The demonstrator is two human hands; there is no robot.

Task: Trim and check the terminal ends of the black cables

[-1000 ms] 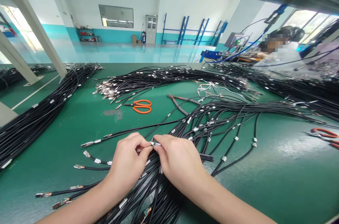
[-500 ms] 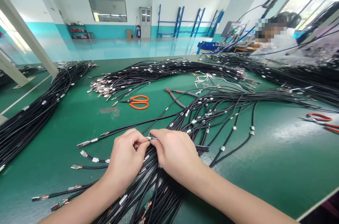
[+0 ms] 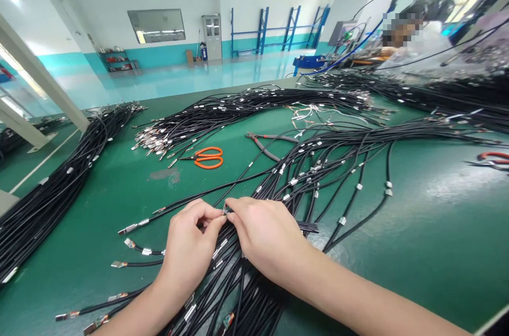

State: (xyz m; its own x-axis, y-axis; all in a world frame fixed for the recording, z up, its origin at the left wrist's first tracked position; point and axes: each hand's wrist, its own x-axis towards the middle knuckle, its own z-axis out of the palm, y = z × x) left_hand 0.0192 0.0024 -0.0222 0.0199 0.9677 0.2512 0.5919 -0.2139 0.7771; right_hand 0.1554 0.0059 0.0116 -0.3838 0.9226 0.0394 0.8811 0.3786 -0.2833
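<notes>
My left hand (image 3: 194,243) is closed in a pinch at the tip of a cable, where a small silvery end with thin wires (image 3: 225,210) shows between the fingertips. Against it, my right hand (image 3: 268,230) also pinches with thumb and forefinger. A slim black tool end (image 3: 308,227), looking like tweezers, sticks out behind the right hand; its tip is mostly hidden by the fingers. Under both hands spreads a bundle of black cables (image 3: 318,148) with silver clips. Several loose cable ends with bare metal connectors (image 3: 129,229) lie left of my left hand.
Orange-handled scissors (image 3: 209,158) and grey-red cutting pliers (image 3: 267,145) lie beyond my hands on the green table (image 3: 429,251). More cable bundles lie at the back (image 3: 238,102) and left (image 3: 59,182). Another tool with red handles (image 3: 493,158) is at the right. A person (image 3: 417,44) sits back right.
The camera view has tilted and shifted slightly. Both hands stay together at the cable end; the small piece between the fingertips now shows thin wires standing up.
</notes>
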